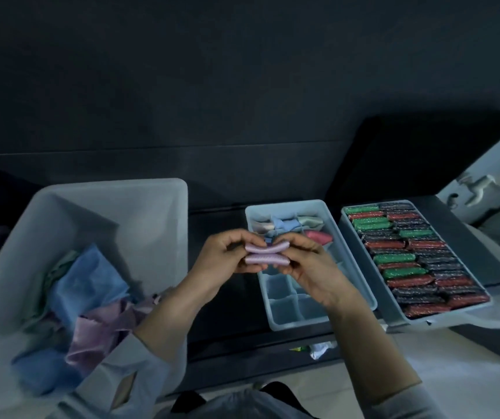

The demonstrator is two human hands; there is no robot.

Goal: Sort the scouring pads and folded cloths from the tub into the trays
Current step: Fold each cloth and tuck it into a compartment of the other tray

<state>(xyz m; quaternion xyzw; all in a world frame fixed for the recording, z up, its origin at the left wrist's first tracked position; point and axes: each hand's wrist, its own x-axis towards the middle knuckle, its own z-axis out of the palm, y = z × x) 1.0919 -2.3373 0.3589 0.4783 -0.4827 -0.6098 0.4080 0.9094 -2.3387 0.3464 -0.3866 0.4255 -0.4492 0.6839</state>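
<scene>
1. Dark desk (218, 313) spans the middle of the view
2. Dark wall (212, 71) rises behind it
3. White door (490, 164) at far right, with a white handle (481, 186)
4. Crumpled white wrapper (321, 349) lies at the desk's near edge
5. Pale floor (454, 373) shows lower right
</scene>
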